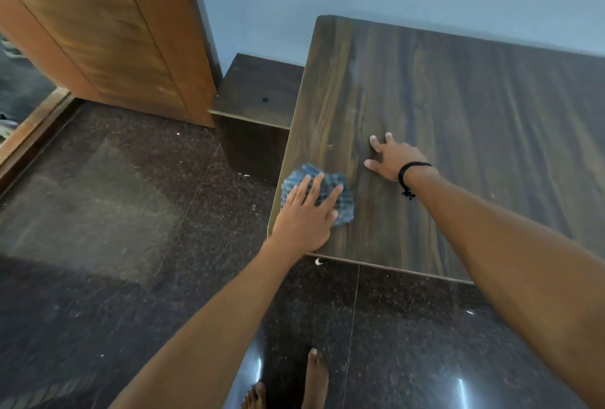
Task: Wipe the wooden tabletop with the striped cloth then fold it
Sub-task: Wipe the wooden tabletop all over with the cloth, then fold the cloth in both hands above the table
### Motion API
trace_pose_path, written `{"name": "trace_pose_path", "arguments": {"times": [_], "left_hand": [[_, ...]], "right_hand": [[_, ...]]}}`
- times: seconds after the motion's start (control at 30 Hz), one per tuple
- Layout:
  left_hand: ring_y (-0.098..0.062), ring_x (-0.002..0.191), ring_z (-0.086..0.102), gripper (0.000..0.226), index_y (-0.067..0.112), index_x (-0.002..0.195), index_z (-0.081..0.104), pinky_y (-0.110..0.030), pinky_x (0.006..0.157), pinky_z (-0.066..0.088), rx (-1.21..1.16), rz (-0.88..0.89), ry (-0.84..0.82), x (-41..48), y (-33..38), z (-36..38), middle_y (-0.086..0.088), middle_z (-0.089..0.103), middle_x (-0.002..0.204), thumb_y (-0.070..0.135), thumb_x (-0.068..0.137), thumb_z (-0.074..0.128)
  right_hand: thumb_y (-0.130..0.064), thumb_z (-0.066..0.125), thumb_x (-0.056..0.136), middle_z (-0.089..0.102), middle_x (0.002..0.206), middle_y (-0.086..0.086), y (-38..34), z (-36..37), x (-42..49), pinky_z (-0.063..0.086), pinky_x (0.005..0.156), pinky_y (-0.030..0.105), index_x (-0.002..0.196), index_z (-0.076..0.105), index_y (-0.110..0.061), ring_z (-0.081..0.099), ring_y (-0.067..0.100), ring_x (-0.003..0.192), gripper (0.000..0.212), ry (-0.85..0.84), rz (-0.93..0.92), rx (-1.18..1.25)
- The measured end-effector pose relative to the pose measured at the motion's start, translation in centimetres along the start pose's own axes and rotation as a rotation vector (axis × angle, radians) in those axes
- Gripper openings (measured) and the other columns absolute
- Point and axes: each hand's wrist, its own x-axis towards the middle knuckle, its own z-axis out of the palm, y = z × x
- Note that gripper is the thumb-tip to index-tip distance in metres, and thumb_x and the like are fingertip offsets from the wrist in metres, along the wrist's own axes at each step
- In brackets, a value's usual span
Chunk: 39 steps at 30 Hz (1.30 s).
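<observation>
The dark wooden tabletop (474,133) fills the right half of the view. A bunched blue-grey striped cloth (345,204) lies at its near left corner, close to the left edge. My left hand (306,217) presses flat on the cloth with fingers spread and straight. My right hand (391,158), with a black band at the wrist, rests on the bare wood just to the right of the cloth, fingers spread, fingertips touching the surface. It holds nothing.
A lower dark side cabinet (258,91) stands against the table's left edge. A brown wooden wardrobe (108,32) rises at the far left. The floor (98,228) is dark polished stone. My bare feet (314,382) stand before the table's front edge.
</observation>
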Motion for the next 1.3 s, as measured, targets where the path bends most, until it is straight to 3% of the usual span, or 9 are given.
{"name": "trace_pose_path", "arguments": {"times": [0.1,0.33,0.53,0.7,0.77,0.9,1.07,1.17,1.3], "left_hand": [[-0.031,0.152,-0.012,0.064,0.034,0.157,-0.008,-0.042,0.118,-0.012,0.010,-0.008,-0.007,-4.6,0.8,1.0,-0.008,-0.011,0.166,0.051,0.096,-0.008],[-0.032,0.152,-0.010,0.059,0.033,0.159,-0.003,-0.045,0.124,-0.003,-0.098,-0.173,-0.047,7.9,-1.1,-2.9,-0.013,-0.011,0.166,0.043,0.107,0.022],[-0.022,0.153,0.009,0.064,0.024,0.156,0.031,-0.039,0.121,0.013,-0.401,-0.260,0.072,5.9,-0.6,-4.3,-0.001,0.017,0.166,0.032,0.097,0.058],[-0.026,0.129,0.049,0.051,0.015,0.131,0.062,-0.041,0.109,0.040,-0.509,-0.435,0.315,5.4,-1.9,-5.3,-0.003,0.058,0.137,0.028,0.084,0.076],[-0.024,0.111,0.058,0.043,0.014,0.123,0.065,-0.040,0.096,0.049,-0.540,-0.492,0.375,5.4,-1.9,-5.4,-0.001,0.064,0.120,0.015,0.082,0.076],[-0.023,0.104,0.056,0.047,0.015,0.127,0.063,-0.038,0.093,0.050,-0.452,-0.526,0.338,6.0,-2.2,-5.0,-0.002,0.059,0.117,0.007,0.081,0.072],[-0.024,0.110,0.053,0.062,0.021,0.136,0.055,-0.040,0.099,0.047,-0.506,-0.518,0.160,7.3,-3.1,-6.6,0.000,0.047,0.123,0.021,0.079,0.079],[-0.025,0.120,0.047,0.072,0.024,0.141,0.049,-0.039,0.104,0.038,-0.565,-0.405,0.060,8.4,-3.5,-8.5,0.000,0.045,0.129,0.030,0.077,0.080],[-0.015,0.125,0.046,0.072,0.013,0.134,0.056,-0.033,0.108,0.032,-0.742,-0.178,0.153,11.0,-2.3,-13.7,0.001,0.050,0.135,0.026,0.070,0.088]], "right_hand": [[-0.054,0.039,0.104,0.005,0.169,0.007,0.2,0.6,0.6,0.037,0.111,0.053,0.162,0.008,-0.031,0.028,0.047,0.145,0.070,-0.003,-0.003,0.018],[-0.053,0.042,0.104,0.002,0.170,0.008,0.4,0.7,1.1,0.031,0.117,0.054,0.162,0.007,-0.030,0.020,0.048,0.149,0.072,-0.032,-0.013,0.087],[-0.044,0.049,0.104,0.000,0.170,0.003,1.0,-0.1,-0.3,0.031,0.115,0.053,0.161,0.017,-0.032,0.010,0.044,0.152,0.067,-0.080,-0.059,0.216],[-0.031,0.056,0.099,0.056,0.139,0.014,-0.8,0.7,-3.4,0.042,0.105,0.039,0.126,0.068,-0.013,0.049,0.034,0.132,0.034,0.142,-0.182,0.474],[-0.032,0.055,0.098,0.058,0.122,0.011,-3.0,1.0,-4.5,0.048,0.097,0.040,0.113,0.070,-0.011,0.052,0.030,0.120,0.030,0.149,-0.209,0.531],[-0.020,0.059,0.093,0.053,0.123,0.010,-6.6,1.1,-4.9,0.049,0.097,0.039,0.119,0.062,-0.008,0.051,0.028,0.118,0.029,0.145,-0.040,0.698],[-0.008,0.060,0.085,0.067,0.099,0.002,-6.2,-1.2,-4.3,0.053,0.084,0.032,0.107,0.067,-0.016,0.066,0.025,0.102,0.024,0.053,0.144,1.044],[-0.005,0.061,0.085,0.065,0.089,-0.008,-5.1,-4.5,-4.3,0.051,0.082,0.029,0.099,0.071,-0.023,0.065,0.016,0.094,0.025,0.052,0.047,1.124],[0.004,0.059,0.083,0.071,0.101,0.000,-2.4,-10.1,-4.3,0.052,0.084,0.029,0.089,0.069,-0.022,0.065,0.014,0.096,0.028,0.130,-0.166,1.117]]}}
